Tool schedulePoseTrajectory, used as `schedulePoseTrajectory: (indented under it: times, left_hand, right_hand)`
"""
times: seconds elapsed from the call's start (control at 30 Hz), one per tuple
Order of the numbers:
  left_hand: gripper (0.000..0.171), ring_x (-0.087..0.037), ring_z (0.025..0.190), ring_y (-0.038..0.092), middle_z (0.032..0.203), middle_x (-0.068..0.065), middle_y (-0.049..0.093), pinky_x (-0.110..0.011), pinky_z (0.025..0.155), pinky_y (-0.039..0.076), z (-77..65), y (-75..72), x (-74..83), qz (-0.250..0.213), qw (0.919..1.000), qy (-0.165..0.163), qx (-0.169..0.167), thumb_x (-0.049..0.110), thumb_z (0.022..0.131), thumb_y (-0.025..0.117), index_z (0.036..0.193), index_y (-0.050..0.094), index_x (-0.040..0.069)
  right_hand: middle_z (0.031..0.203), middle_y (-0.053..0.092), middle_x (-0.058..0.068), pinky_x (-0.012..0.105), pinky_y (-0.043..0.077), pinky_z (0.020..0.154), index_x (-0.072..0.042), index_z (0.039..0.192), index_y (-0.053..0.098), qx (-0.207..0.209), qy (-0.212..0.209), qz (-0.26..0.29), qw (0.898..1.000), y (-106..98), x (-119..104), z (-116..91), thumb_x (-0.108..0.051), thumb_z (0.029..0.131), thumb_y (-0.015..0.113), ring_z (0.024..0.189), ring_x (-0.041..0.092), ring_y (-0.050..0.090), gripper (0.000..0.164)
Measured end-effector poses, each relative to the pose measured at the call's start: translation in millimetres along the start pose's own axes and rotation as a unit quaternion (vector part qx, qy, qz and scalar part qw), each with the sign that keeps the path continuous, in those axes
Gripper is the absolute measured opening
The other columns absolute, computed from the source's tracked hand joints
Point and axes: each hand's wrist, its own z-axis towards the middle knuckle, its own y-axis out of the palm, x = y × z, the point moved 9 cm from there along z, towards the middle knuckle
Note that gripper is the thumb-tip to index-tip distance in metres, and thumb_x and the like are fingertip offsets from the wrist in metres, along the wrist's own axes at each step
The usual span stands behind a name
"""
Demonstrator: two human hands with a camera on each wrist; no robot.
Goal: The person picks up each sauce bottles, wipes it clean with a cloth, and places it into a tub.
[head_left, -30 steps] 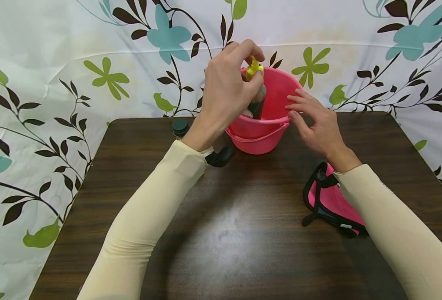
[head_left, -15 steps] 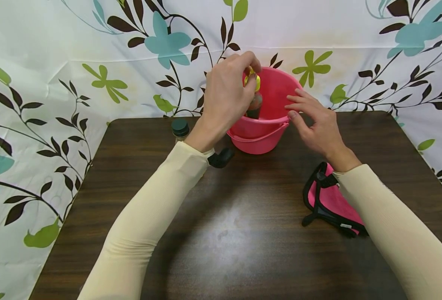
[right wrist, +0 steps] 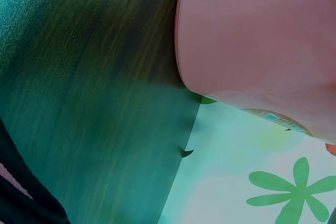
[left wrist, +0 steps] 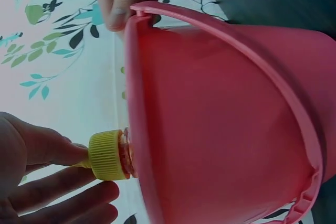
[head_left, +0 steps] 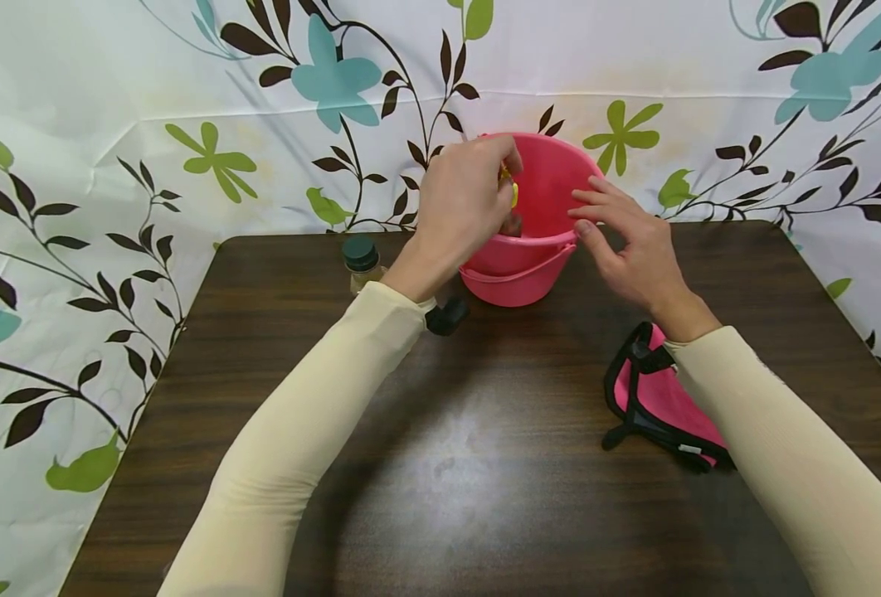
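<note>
My left hand (head_left: 461, 195) pinches the yellow tip of a bottle (left wrist: 107, 156) at the mouth of a pink bucket (head_left: 515, 286). In the left wrist view, thumb and fingers are on the tip, and the ribbed yellow cap and a bit of clear neck show above the rim. The bucket's wall hides the rest of the bottle. At the bucket's right rim, my right hand (head_left: 630, 240) has its fingers extended, fingertips right at the edge. The bucket stands upright, its handle hanging down at the front.
Left of the bucket, partly behind my left wrist, stands a dark-green-capped bottle (head_left: 362, 259). A pink and black mesh-like pouch (head_left: 668, 390) lies under my right forearm. A patterned curtain (head_left: 187, 66) hangs behind the dark wooden table (head_left: 440, 497).
My left hand has moved down with the bottle, which has sunk deeper into the bucket. My right hand has stayed at the rim.
</note>
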Motion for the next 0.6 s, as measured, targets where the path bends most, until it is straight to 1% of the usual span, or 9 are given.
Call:
schedulePoseTrajectory:
  times: [0.13, 0.33, 0.4, 0.53, 0.6]
  left_hand:
    - [0.024, -0.019, 0.091, 0.074, 0.105, -0.001, 0.080, -0.029, 0.075, 0.060, 2.2, 7.0, -1.5, 0.019, 0.9997, -0.002, -0.019, 0.019, 0.100, 0.063, 0.120, 0.075, 0.014]
    - [0.023, -0.020, 0.087, 0.074, 0.104, -0.002, 0.080, -0.029, 0.075, 0.060, 4.1, 10.0, -3.9, 0.030, 0.9995, 0.000, -0.015, 0.019, 0.099, 0.066, 0.119, 0.076, 0.014]
    - [0.022, -0.020, 0.087, 0.073, 0.103, -0.002, 0.080, -0.029, 0.075, 0.060, 4.9, 11.4, -5.0, 0.035, 0.9993, 0.001, -0.015, 0.019, 0.098, 0.066, 0.117, 0.077, 0.014]
    - [0.023, -0.021, 0.088, 0.072, 0.103, -0.003, 0.080, -0.031, 0.079, 0.062, 5.8, 15.4, -7.5, 0.048, 0.9986, -0.001, -0.025, 0.019, 0.096, 0.070, 0.117, 0.077, 0.014]
    - [0.023, -0.022, 0.087, 0.072, 0.103, -0.004, 0.080, -0.032, 0.078, 0.063, 6.0, 15.1, -8.3, 0.052, 0.9984, -0.002, -0.022, 0.019, 0.095, 0.071, 0.116, 0.078, 0.014]
  right_hand:
    - [0.142, 0.071, 0.009, 0.046, 0.044, 0.122, -0.009, 0.127, 0.077, 0.004, -0.002, 0.006, 1.000, 0, 0, 0, -0.013, 0.096, 0.074, 0.151, 0.021, 0.051, 0.031]
    - [0.141, 0.071, 0.009, 0.046, 0.044, 0.122, -0.009, 0.126, 0.077, 0.005, -0.006, 0.008, 1.000, -1, -1, 2, -0.013, 0.096, 0.073, 0.151, 0.022, 0.051, 0.031]
    - [0.142, 0.071, 0.009, 0.047, 0.044, 0.122, -0.010, 0.127, 0.077, 0.004, -0.005, 0.005, 1.000, -1, -1, 2, -0.014, 0.097, 0.073, 0.152, 0.022, 0.051, 0.031]
    - [0.143, 0.070, 0.009, 0.050, 0.045, 0.121, -0.011, 0.128, 0.077, -0.002, 0.001, -0.003, 1.000, 0, 0, 3, -0.015, 0.097, 0.072, 0.152, 0.021, 0.050, 0.031]
    - [0.143, 0.070, 0.009, 0.051, 0.045, 0.120, -0.011, 0.129, 0.076, -0.004, 0.004, -0.004, 1.000, 0, 0, 3, -0.015, 0.098, 0.072, 0.152, 0.021, 0.050, 0.032]
